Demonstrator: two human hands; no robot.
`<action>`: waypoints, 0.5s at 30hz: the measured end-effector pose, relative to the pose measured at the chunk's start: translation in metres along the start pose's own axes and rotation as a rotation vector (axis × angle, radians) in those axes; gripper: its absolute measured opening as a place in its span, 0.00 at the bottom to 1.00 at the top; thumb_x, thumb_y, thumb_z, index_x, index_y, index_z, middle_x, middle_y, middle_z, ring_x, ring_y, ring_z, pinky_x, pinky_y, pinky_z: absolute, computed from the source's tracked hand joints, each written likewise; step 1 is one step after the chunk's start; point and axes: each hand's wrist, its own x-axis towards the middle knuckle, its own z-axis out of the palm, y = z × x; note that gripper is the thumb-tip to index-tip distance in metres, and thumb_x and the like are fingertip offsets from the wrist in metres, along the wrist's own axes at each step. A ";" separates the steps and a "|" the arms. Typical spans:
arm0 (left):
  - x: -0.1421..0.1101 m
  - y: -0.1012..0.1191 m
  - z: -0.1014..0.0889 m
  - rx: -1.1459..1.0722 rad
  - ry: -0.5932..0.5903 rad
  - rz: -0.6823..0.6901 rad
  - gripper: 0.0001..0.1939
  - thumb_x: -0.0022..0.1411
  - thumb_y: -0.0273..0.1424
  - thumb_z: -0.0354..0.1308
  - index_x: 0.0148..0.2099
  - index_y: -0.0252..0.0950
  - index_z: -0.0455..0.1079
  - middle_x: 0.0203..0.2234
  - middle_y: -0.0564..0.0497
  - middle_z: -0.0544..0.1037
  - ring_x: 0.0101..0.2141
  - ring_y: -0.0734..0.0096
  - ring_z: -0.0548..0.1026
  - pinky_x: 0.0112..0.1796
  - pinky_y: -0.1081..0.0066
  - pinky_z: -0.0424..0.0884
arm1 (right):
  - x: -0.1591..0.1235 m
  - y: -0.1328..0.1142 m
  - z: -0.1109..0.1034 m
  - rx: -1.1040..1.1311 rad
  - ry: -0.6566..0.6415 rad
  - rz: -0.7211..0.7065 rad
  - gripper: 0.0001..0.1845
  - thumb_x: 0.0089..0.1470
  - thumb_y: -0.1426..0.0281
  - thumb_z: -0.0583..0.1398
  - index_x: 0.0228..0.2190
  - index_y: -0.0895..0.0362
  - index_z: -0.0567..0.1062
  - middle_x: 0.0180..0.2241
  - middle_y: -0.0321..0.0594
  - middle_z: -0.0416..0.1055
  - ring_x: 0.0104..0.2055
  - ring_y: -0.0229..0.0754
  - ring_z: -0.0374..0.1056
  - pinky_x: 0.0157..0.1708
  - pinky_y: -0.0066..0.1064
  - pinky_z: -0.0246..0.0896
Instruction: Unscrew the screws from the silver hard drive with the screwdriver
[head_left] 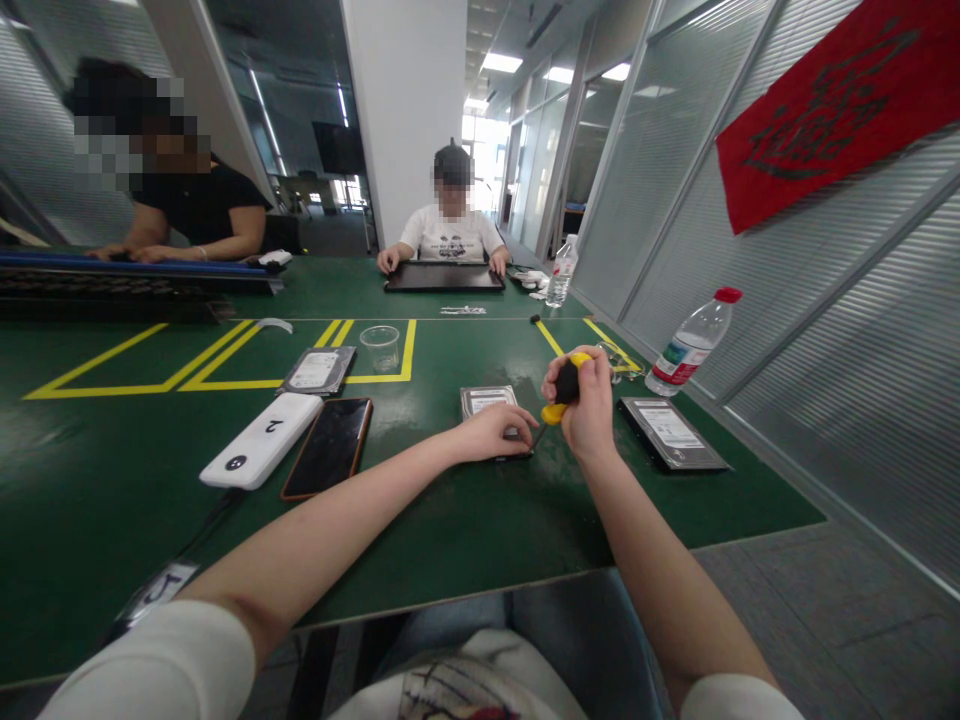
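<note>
A hard drive lies flat on the green table in front of me. My left hand rests on its near edge, fingers pressed down on it. My right hand is closed round the yellow and black handle of a screwdriver, held upright with its tip pointing down at the drive's near right corner. A second hard drive lies to the right of my right hand. A third hard drive lies farther off to the left.
A white power bank and a dark phone lie at left. A clear cup and two water bottles stand beyond. Two other people sit at the far side, one with hands on a black tray.
</note>
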 end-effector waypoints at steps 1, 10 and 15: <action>0.000 0.000 0.000 -0.002 0.001 0.001 0.01 0.56 0.26 0.65 0.31 0.33 0.77 0.44 0.44 0.78 0.44 0.62 0.76 0.50 0.66 0.66 | 0.000 0.000 0.000 0.007 0.002 -0.002 0.15 0.56 0.54 0.58 0.33 0.50 0.62 0.24 0.28 0.68 0.20 0.30 0.62 0.19 0.23 0.56; 0.001 0.005 -0.002 -0.009 -0.017 -0.001 0.02 0.56 0.24 0.64 0.30 0.33 0.77 0.40 0.47 0.79 0.43 0.64 0.76 0.49 0.68 0.67 | 0.002 0.001 0.001 0.008 -0.012 0.105 0.21 0.54 0.47 0.54 0.33 0.52 0.67 0.23 0.32 0.67 0.20 0.34 0.62 0.19 0.27 0.58; 0.001 0.006 -0.003 -0.007 0.016 -0.015 0.03 0.57 0.23 0.61 0.32 0.33 0.75 0.38 0.48 0.79 0.42 0.65 0.76 0.48 0.69 0.67 | 0.003 0.003 0.001 -0.001 -0.020 0.130 0.21 0.53 0.48 0.57 0.30 0.53 0.68 0.24 0.33 0.68 0.22 0.34 0.63 0.21 0.27 0.60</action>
